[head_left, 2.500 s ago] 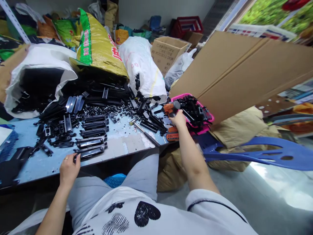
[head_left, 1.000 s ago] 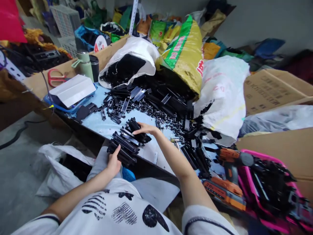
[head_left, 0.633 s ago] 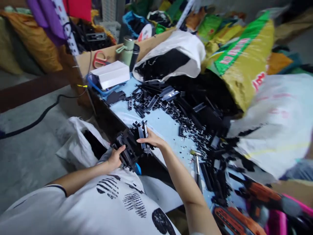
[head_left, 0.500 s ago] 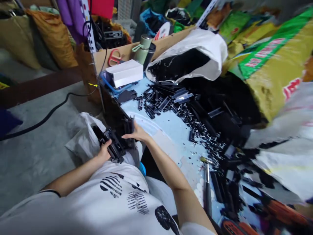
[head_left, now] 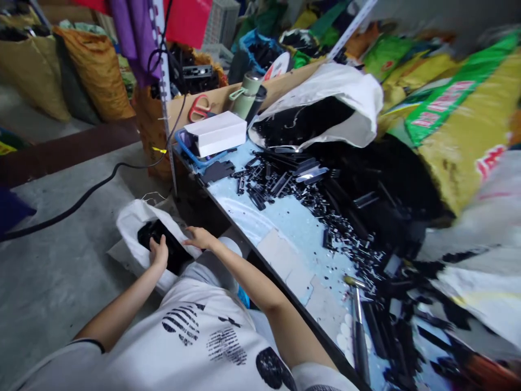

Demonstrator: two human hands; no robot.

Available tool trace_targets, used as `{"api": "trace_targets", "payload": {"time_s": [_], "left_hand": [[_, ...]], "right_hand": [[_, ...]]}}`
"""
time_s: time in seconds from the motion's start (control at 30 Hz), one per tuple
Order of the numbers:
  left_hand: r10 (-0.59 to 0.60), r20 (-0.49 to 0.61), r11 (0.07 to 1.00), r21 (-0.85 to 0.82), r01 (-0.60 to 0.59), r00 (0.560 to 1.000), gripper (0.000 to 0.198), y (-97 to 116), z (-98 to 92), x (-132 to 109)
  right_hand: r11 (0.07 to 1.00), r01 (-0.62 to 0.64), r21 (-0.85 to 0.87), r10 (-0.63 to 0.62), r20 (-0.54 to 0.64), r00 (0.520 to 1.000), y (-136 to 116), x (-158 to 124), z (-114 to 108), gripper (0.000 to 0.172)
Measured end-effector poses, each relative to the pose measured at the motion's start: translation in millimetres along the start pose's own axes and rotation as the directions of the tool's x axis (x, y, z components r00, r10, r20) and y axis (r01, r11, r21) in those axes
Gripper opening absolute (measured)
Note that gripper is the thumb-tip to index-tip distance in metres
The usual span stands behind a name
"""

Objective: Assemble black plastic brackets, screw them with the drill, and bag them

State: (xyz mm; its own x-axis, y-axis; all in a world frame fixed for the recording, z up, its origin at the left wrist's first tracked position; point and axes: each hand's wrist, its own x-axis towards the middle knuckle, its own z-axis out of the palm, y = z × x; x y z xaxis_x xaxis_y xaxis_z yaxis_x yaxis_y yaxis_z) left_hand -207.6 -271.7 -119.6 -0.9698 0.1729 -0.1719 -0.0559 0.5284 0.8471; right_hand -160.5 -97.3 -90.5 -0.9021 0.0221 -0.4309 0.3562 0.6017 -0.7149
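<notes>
A white woven sack (head_left: pixel 132 220) stands open beside my legs, with black plastic parts (head_left: pixel 176 259) inside. My left hand (head_left: pixel 159 252) reaches into its mouth, thumb and fingers apart, against or just above the black parts; contact is hard to make out. At the sack's right side is my right hand (head_left: pixel 199 238), its fingers stretched out and nothing in them. The fingertips lie close to the sack's rim.
On the blue worktable (head_left: pixel 240 209) lie many small black parts (head_left: pixel 280 179) and a hammer (head_left: pixel 358 326). A white box (head_left: pixel 217 133), red scissors (head_left: pixel 199 108) and a green bottle (head_left: pixel 247 95) stand at the back. A black cable (head_left: pixel 101 184) crosses on the left.
Both hands have moved down and left to the sack. The black parts they held are out of them, and black parts show inside the sack. The view has shifted slightly.
</notes>
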Motion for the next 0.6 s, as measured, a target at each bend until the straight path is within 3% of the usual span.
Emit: {"api": "trace_targets", "payload": {"time_s": [0.07,0.13,0.17,0.2,0.23,0.27,0.3,0.37,0.43,0.53,0.6], "left_hand": [[0.15,-0.007,0.989,-0.004,-0.15,0.989,0.046,30,22.5,5],[0.381,0.04,0.925,-0.034,-0.38,0.924,0.048,76,51.4,14],[0.536,0.079,0.844,-0.04,-0.535,0.841,0.047,104,68.0,19],[0.676,0.156,0.733,-0.036,-0.68,0.72,0.042,133,85.8,25],[0.744,0.244,0.645,-0.019,-0.764,0.622,0.037,162,104.4,31],[0.744,0.319,0.611,0.032,-0.791,0.587,0.033,190,123.4,37],[0.693,0.378,0.622,0.119,-0.774,0.614,0.03,216,141.9,42],[0.551,0.432,0.674,0.273,-0.686,0.714,0.032,256,174.7,49],[0.469,0.437,0.696,0.352,-0.626,0.767,0.027,277,197.3,51],[0.475,0.4,0.685,0.391,-0.615,0.784,0.018,283,206.9,46],[0.532,0.365,0.667,0.375,-0.643,0.764,0.023,279,199.9,40]], "right_hand": [[0.987,0.163,0.002,-0.161,-0.137,0.977,-2,-30,-25,0.055],[0.952,0.306,0.003,-0.291,-0.297,0.909,-2,-65,-45,0.043],[0.943,0.332,0.014,-0.302,-0.377,0.876,1,-81,-53,0.039],[0.944,0.327,0.032,-0.278,-0.457,0.845,6,-97,-62,0.035],[0.953,0.299,0.054,-0.225,-0.537,0.813,14,-111,-70,0.033],[0.963,0.256,0.081,-0.155,-0.611,0.777,24,-124,-80,0.031],[0.973,0.204,0.112,-0.077,-0.672,0.736,35,-134,-90,0.03],[0.981,0.086,0.173,0.076,-0.757,0.649,62,-146,-118,0.029],[0.973,-0.054,0.224,0.216,-0.807,0.55,87,-147,-152,0.033],[0.917,-0.275,0.289,0.38,-0.841,0.384,112,-131,-210,0.051],[0.881,-0.322,0.348,0.448,-0.831,0.329,119,-114,-242,0.068]]}}
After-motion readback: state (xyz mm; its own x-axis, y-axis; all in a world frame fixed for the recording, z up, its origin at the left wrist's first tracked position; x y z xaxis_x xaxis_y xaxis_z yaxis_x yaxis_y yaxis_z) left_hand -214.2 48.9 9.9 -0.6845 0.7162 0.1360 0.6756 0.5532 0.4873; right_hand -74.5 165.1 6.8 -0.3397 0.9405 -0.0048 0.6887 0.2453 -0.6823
